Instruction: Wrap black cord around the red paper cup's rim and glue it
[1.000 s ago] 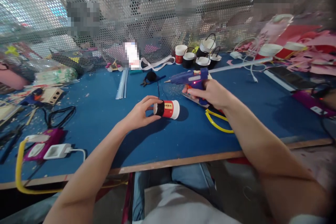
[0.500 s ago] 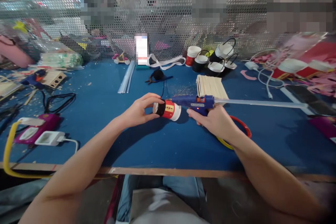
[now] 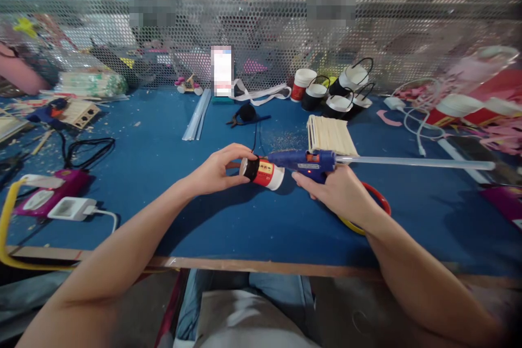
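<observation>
My left hand (image 3: 216, 170) grips a small paper cup (image 3: 264, 173) lying on its side, red and white with a black band near the base. My right hand (image 3: 338, 191) holds a blue hot glue gun (image 3: 304, 162) with its nozzle touching the cup's side. A long clear glue stick (image 3: 411, 162) juts out of the gun's back to the right. Both hands work over the blue table (image 3: 163, 147), near its front edge.
A stack of wooden craft sticks (image 3: 330, 134) lies behind the gun. Several black and white cups with handles (image 3: 340, 92) stand at the back. Clear glue sticks (image 3: 198, 117), a purple power strip (image 3: 44, 198) with a white plug, cables and a red-yellow ring (image 3: 373, 206) lie around. A perforated metal screen (image 3: 261, 16) closes the back.
My right hand brought the glue gun down and left from behind the cup until its nozzle reached the cup. The left hand kept holding the cup in place.
</observation>
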Available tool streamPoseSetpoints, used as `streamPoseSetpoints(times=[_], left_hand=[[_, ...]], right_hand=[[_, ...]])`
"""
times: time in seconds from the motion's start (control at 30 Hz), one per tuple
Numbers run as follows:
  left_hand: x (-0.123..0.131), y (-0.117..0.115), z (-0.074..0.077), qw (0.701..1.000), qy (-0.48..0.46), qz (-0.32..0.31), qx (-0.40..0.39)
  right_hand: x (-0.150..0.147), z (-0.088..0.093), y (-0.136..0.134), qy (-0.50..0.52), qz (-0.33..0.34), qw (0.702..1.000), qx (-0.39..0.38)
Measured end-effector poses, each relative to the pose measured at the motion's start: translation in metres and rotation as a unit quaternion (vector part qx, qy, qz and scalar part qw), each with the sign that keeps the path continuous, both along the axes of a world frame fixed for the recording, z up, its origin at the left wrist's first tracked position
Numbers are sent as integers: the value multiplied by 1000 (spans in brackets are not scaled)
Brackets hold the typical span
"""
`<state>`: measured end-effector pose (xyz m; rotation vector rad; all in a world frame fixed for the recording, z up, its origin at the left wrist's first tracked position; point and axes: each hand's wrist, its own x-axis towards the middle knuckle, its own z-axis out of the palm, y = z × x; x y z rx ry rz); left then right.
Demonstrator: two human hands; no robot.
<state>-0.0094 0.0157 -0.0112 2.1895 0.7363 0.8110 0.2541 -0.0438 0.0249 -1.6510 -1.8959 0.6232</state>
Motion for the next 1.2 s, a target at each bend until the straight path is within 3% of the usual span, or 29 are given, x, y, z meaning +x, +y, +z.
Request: streamPoseSetpoints(times=[0.33, 0.7, 0.87, 1.07, 1.2], left_hand=[[0, 0, 0, 1000, -4, 0, 1], [1, 1, -5, 1000, -6, 24, -7], [2, 1, -7, 999, -12, 39, -15], [2, 2, -7, 999, -2, 48, -23], [3, 1, -6, 998, -4, 49, -26]], right_hand=[[1, 0, -2, -6, 17, 1000, 17], [-7, 14, -8, -39, 43, 997, 41], [-6, 12, -9, -69, 40, 995, 62], [7, 7, -8, -152, 121, 976, 96], [12, 3, -7, -163, 117, 974, 104]])
